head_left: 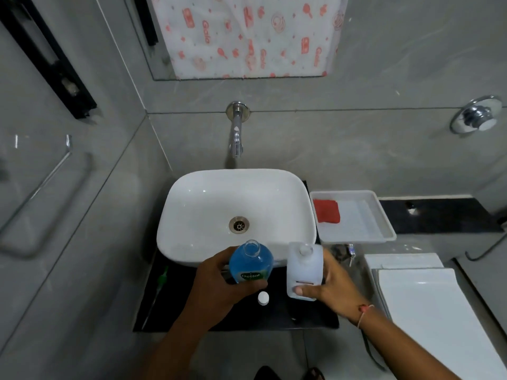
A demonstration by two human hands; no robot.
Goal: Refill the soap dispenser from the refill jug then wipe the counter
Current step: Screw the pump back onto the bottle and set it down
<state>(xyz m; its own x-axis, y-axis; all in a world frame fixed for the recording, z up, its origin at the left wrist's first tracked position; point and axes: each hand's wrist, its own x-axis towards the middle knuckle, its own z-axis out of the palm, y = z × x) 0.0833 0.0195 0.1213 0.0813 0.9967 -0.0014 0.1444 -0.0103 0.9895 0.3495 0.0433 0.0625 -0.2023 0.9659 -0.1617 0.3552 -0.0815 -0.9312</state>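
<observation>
Head view: looking down at a bathroom sink area with grey tiled walls.
Left hand: fingers wrapped round a clear bottle of blue liquid, holding it above the dark counter just in front of the basin.
Blue bottle: open at the neck, no cap on it, tilted slightly with its mouth towards the basin; a green label reads "Dettol". Whether this is the refill jug or the dispenser cannot be told from shape alone.
Right hand: clamped on a pale, translucent white container, thumb across its lower front, fingers behind it.
White container: roughly rectangular, upright, its round top opening uncovered; held just right of the blue bottle, the two close but apart.
White cap: small and round, lying on the counter between the two hands, below the bottles.
Counter: dark slab under and in front of the basin.
Basin: white, rounded rectangle, metal drain in the middle, dry-looking.
Tap: chrome spout on the wall above the basin.
Tray: white, just right of the basin, holding a folded red cloth at its left end.
Green-handled brush: lying along the counter's left edge.
Right wrist: a thin reddish thread band.
</observation>
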